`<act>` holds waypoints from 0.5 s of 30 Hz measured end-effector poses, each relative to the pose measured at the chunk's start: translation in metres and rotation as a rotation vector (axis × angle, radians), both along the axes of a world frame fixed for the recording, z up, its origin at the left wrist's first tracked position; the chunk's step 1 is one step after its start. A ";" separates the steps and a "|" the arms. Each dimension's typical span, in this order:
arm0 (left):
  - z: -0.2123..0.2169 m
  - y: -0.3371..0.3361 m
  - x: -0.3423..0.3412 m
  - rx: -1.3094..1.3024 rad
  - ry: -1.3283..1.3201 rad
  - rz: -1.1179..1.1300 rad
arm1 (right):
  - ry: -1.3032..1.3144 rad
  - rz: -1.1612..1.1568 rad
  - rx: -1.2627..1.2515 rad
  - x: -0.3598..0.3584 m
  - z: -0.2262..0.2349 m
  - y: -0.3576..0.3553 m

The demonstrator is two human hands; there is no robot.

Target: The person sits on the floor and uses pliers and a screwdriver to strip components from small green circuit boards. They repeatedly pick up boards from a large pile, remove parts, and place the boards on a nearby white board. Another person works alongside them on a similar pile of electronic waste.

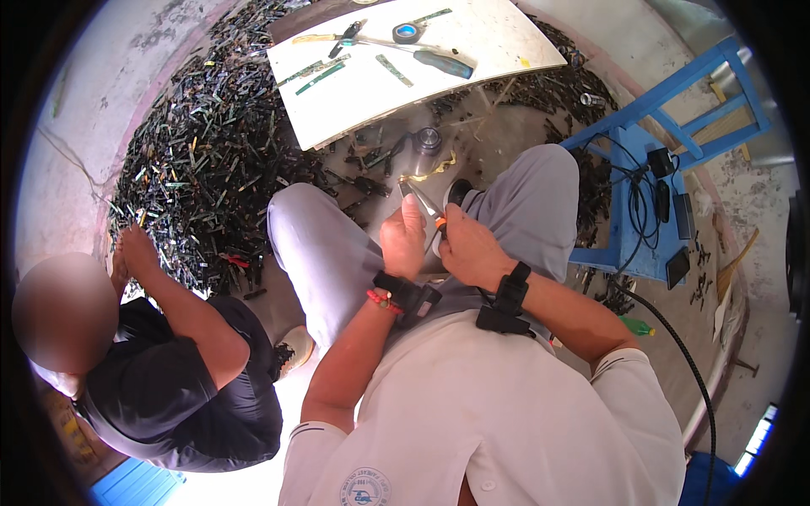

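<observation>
My right hand (469,248) grips the orange-handled pliers (428,207) between my knees, jaws pointing up and away. My left hand (403,240) is closed right beside the jaws, thumb up, pinching a small piece I cannot make out. A thin yellowish curled strip (429,169) hangs just beyond the plier tips. Both wrists wear black strapped devices; the left also has a red band. I sit in grey trousers and a white shirt.
A white board (472,51) ahead carries a screwdriver (442,62), tape roll (407,33), pliers and green strips. A big heap of dark scrap strips (211,160) lies at left, where another person in black (169,371) crouches. A blue stool (650,194) with cables and chargers stands right.
</observation>
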State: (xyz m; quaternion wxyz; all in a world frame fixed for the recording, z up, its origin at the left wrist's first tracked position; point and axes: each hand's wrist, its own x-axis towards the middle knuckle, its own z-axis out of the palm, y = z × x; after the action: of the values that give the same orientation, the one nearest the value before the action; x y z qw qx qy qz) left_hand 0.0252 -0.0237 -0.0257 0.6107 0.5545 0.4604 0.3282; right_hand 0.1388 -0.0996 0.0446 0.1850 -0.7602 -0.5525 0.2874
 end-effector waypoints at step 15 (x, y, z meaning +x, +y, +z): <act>0.013 -0.007 0.001 0.253 0.289 0.014 | -0.012 0.038 -0.088 0.001 0.010 -0.002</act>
State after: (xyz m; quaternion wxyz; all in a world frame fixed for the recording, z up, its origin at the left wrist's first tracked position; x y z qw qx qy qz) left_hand 0.0264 -0.0303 -0.0128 0.4613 0.6650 0.5021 0.3048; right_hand 0.1400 -0.1017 0.0542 0.1427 -0.7584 -0.5550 0.3104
